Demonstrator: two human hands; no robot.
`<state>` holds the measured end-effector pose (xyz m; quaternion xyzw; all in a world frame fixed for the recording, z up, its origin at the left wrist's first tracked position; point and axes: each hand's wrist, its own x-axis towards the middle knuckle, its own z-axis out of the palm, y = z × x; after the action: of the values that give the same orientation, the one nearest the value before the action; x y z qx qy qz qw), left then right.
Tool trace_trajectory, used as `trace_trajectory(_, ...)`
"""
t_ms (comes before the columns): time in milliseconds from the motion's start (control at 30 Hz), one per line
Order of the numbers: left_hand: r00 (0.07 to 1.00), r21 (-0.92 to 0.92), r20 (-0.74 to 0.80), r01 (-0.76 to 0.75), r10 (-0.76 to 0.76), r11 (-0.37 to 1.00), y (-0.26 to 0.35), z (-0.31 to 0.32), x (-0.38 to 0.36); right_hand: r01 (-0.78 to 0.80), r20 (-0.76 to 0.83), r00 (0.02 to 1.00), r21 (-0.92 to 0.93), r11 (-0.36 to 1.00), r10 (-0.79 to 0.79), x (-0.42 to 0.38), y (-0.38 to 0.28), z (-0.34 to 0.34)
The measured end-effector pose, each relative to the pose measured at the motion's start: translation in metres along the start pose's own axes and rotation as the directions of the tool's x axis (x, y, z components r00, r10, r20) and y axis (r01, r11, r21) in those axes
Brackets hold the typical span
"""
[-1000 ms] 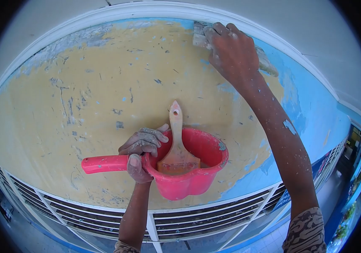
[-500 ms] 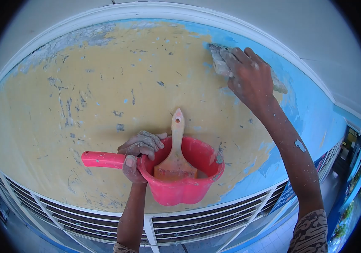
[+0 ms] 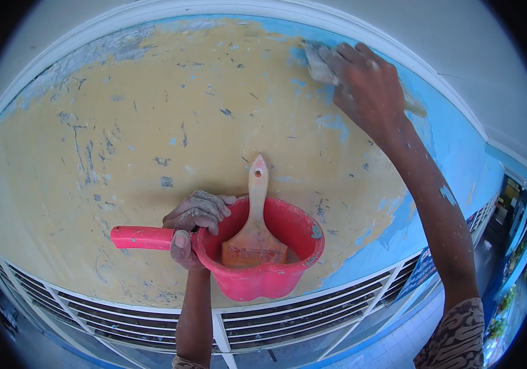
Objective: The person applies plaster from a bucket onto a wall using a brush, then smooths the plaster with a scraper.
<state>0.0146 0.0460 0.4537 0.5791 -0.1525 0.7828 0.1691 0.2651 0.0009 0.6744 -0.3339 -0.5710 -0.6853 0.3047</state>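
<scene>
My left hand (image 3: 194, 227), dusted with pale residue, is closed round the near end of the handle and rim of a red plastic dipper (image 3: 260, 283). A wide brush (image 3: 257, 230) stands in the dipper, bristles down in some liquid, its pale wooden handle pointing up. High on the right, my right hand (image 3: 362, 86) grips a scraper (image 3: 320, 64), whose pale, crusted blade lies at the wall surface; its handle end shows past the wrist. The wall (image 3: 140, 141) has a tan area with grey scuffs, and blue paint (image 3: 460, 154) along its right and upper edges.
A white curved moulding (image 3: 362, 24) borders the wall at the top, below a pale ceiling (image 3: 460, 55). White louvred bars (image 3: 122, 320) run under the wall. At the far right are blue railings (image 3: 519, 264) and some greenery (image 3: 498, 326).
My right hand and the scraper have moved slightly upward in view. The dipper and my left hand have shifted a little left, and the wall appears shifted up and left.
</scene>
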Motion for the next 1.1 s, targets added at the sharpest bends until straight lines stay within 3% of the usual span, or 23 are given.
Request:
trace_trajectory(100, 1.0, 0.008, 0.009, -0.009, 0.009, 1.0, -0.001, -0.001, 0.001, 0.04, -0.073, 0.997, 0.019, 0.999, -0.038, -0.006, 0.0, -0.002)
trace_trajectory(167, 1.0, -0.007, 0.014, 0.0, 0.001, 1.0, -0.002, 0.0, -0.001, -0.012, -0.002, 1.0, 0.006, 1.0, 0.012, 0.005, 0.003, 0.001)
trace_trajectory(500, 1.0, 0.003, 0.016, -0.005, 0.005, 1.0, -0.003, 0.001, 0.0, 0.043, -0.035, 0.998, -0.046, 0.998, -0.045, 0.016, 0.004, 0.007)
trace_trajectory(567, 1.0, 0.003, 0.014, 0.005, -0.005, 1.0, -0.002, 0.0, 0.0, 0.085, -0.065, 0.995, 0.052, 0.995, -0.082, 0.007, -0.002, 0.0)
trace_trajectory(700, 1.0, -0.004, 0.023, 0.011, -0.011, 1.0, -0.002, -0.001, 0.0, 0.088, -0.107, 0.991, 0.045, 0.995, -0.083, 0.011, -0.008, 0.004)
trace_trajectory(800, 1.0, -0.005, 0.021, 0.01, -0.01, 1.0, -0.002, -0.001, -0.003, 0.038, -0.007, 0.999, -0.059, 0.998, -0.039, 0.025, -0.008, 0.005)
trace_trajectory(900, 1.0, 0.004, 0.022, 0.003, -0.003, 1.0, -0.001, -0.001, -0.001, 0.149, -0.117, 0.983, 0.052, 0.987, -0.142, 0.011, -0.015, 0.0)
trace_trajectory(967, 1.0, 0.0, 0.022, 0.007, -0.006, 1.0, -0.001, 0.0, 0.0, 0.056, -0.049, 0.997, 0.072, 0.996, -0.052, 0.013, -0.019, 0.0)
trace_trajectory(1100, 1.0, -0.015, 0.01, 0.004, -0.004, 1.0, -0.002, 0.001, -0.003, 0.051, -0.017, 0.999, -0.03, 0.998, -0.052, 0.031, -0.023, 0.005)
